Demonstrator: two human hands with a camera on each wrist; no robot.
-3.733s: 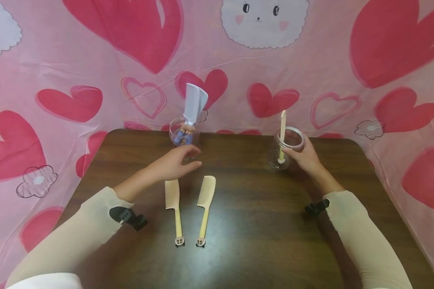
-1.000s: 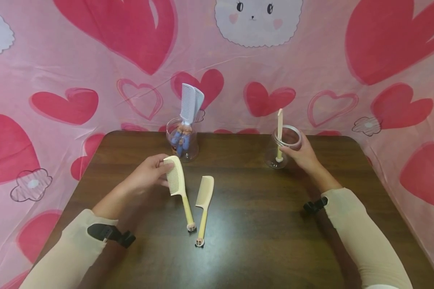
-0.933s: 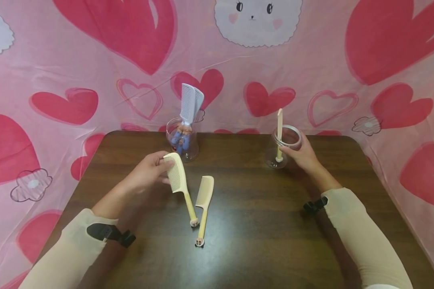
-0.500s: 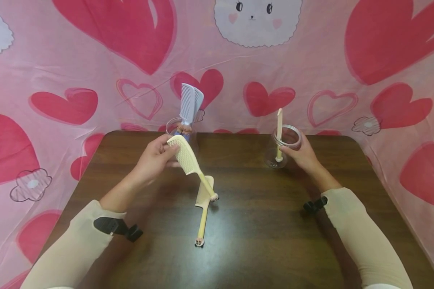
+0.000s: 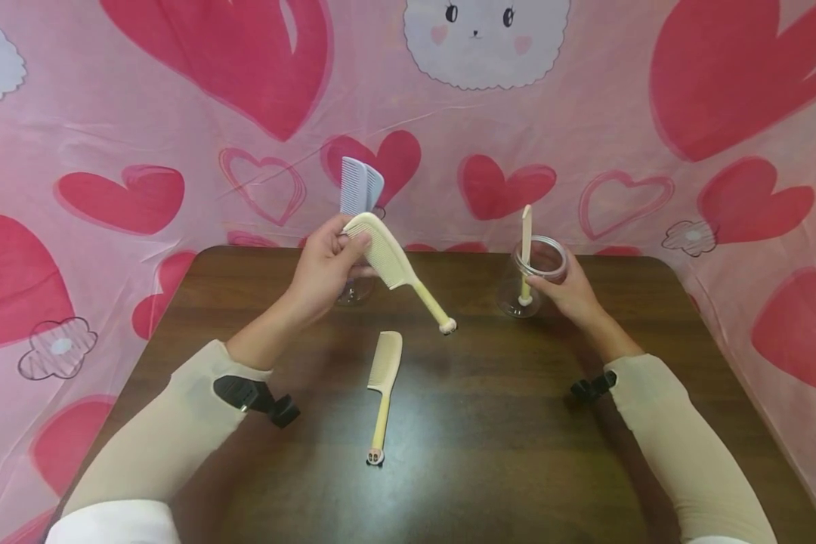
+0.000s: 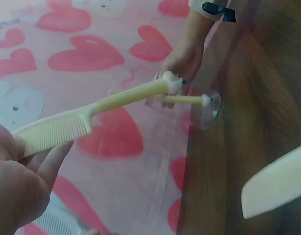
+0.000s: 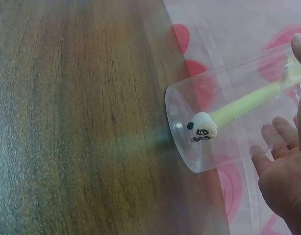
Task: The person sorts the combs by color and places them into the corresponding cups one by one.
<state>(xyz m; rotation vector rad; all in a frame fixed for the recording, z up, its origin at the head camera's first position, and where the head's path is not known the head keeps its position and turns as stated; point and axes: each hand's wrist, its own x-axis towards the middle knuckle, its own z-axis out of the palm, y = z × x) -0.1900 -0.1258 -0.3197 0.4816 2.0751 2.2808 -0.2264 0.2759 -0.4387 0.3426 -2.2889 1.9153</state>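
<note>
Left hand point(image 5: 323, 266) pinches a raised yellow comb point(image 5: 399, 264), right hand point(image 5: 574, 289) grips the jar point(image 7: 224, 88) already holding another comb point(image 5: 527, 234), and I judge the near comb point(image 5: 385, 381) remains.

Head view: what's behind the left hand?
Above the left hand, two blue combs show toothed ends; below it, the base of a clear jar. The handles and most of the jar are covered.

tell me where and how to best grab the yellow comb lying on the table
The yellow comb is probably best pinched by its broad head, across spine and teeth, from above: it lies flat on the table, so its underside looks hard to reach, and the slim handle offers less.
</note>
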